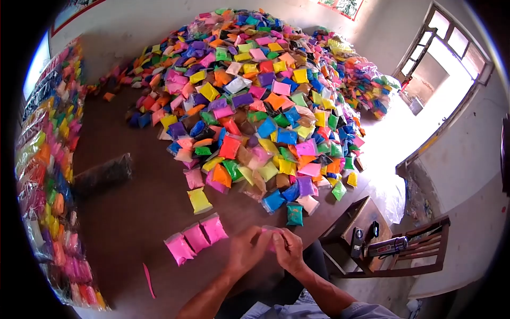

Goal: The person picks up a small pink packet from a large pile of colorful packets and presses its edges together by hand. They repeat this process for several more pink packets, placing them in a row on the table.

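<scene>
A small pink packet (272, 231) in clear plastic is held up between my two hands at the table's near edge. My right hand (290, 252) is closed in a pinch on it. My left hand (248, 250), a little blurred, is closed with its fingertips at the packet's left side. The fingers hide much of the packet. Left of my hands lie three pink packets in a slanting row: a near one (180, 249), a middle one (196, 237) and a far one (214, 228). A yellow packet (199, 200) lies just beyond them.
A large heap of coloured packets (260, 101) covers the far table. Bundled packets in clear bags (56, 196) line the left. A pink plastic tool (148, 280) and a dark clear-wrapped bundle (103, 173) lie on the brown table (114, 234). At right stands a wooden chair (425, 247).
</scene>
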Demonstrator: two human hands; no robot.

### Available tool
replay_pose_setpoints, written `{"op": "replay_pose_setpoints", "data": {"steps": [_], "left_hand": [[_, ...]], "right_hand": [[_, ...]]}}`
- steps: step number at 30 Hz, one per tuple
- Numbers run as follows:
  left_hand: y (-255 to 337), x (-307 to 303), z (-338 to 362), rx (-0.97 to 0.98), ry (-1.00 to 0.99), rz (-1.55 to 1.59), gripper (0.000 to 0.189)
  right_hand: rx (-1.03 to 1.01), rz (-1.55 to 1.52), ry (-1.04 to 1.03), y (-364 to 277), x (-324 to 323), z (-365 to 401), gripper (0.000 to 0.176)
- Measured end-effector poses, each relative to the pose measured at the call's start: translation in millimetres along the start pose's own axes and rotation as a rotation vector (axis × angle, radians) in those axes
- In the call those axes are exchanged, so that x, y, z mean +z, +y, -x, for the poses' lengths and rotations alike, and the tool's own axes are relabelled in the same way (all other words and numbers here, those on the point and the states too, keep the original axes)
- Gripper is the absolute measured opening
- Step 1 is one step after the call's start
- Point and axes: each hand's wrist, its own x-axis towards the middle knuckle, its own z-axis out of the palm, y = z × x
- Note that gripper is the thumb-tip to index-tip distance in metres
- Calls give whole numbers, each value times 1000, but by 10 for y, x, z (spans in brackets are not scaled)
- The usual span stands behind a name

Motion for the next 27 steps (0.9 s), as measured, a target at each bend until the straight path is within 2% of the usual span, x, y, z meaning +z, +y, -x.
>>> {"op": "replay_pose_setpoints", "data": {"steps": [7,11,13,17,19,27], "left_hand": [[1,-32,-2,22,-3,-76,17],[33,-5,-9,-20,-22,-12,17],[17,8,-2,-56,-15,107,18],[101,-53,-29,-72,-33,37,20],[20,-46,-9,-81,-22,45,22],[-55,-35,2,-70,-43,17,23]], "right_hand": [[106,-112,5,-119,2,-14,21],[102,-79,27,-103,-22,-18,21],[32,16,20,0,-2,2,19],[28,10,10,-10,20,-14,18],[-21,-92,51,-26,53,-28,12],[14,-35,29,-7,-13,-21,18]]}}
